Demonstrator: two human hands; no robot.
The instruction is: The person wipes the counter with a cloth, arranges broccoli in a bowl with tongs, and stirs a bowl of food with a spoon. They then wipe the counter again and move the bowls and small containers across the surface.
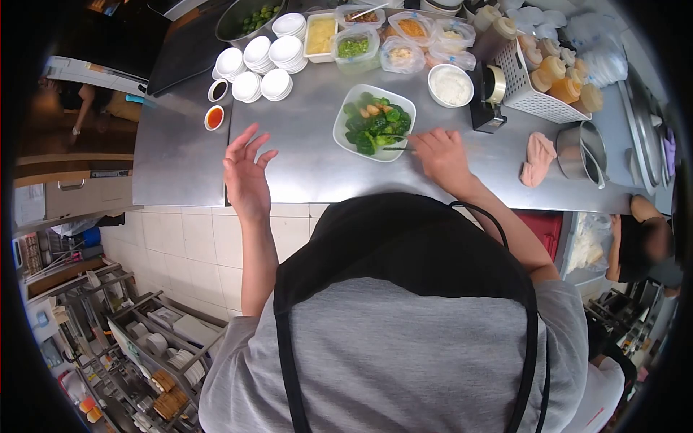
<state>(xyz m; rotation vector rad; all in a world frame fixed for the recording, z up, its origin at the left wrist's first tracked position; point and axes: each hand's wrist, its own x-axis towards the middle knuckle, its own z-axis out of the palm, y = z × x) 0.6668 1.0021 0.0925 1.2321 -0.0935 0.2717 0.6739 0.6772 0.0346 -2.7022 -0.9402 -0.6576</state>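
A white square bowl (375, 154) stands on the steel counter (303, 169), holding green leafy vegetables (374, 131) with several pale brown pieces on top. My right hand (440, 159) is closed around dark tongs (398, 149), whose tips reach into the vegetables at the bowl's right side. My left hand (249, 173) is raised at the counter's front edge, left of the bowl, its fingers apart and nothing in it. Small cups of red sauce (214, 117) and dark sauce (218, 90) stand beyond it.
White dish stacks (276, 84) and ingredient containers (354, 47) line the back. A bowl of white food (451, 85), a bottle basket (538, 94), a pink cloth (538, 159) and a metal pot (577, 155) are at right. Other people show at the far right and upper left.
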